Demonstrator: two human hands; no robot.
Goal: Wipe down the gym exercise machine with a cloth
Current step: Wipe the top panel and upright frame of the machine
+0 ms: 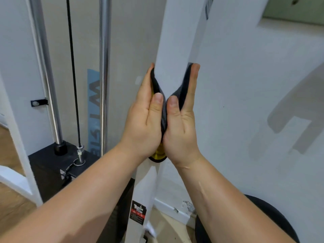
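Observation:
A white upright post (172, 37) of the gym machine rises through the middle of the head view. A dark grey cloth with a yellow underside (164, 116) is wrapped round the post. My left hand (145, 120) presses the cloth against the post's left side with straight fingers. My right hand (182, 123) presses it against the right side the same way. Both thumbs lie side by side on the cloth at the front. The yellow edge hangs out below my palms.
Two chrome guide rods (104, 67) and a black cable (72, 67) run down to the black weight stack (52, 163) at the left. A white wall (245, 85) stands close on the right. A dark round pad (280, 225) lies at the lower right.

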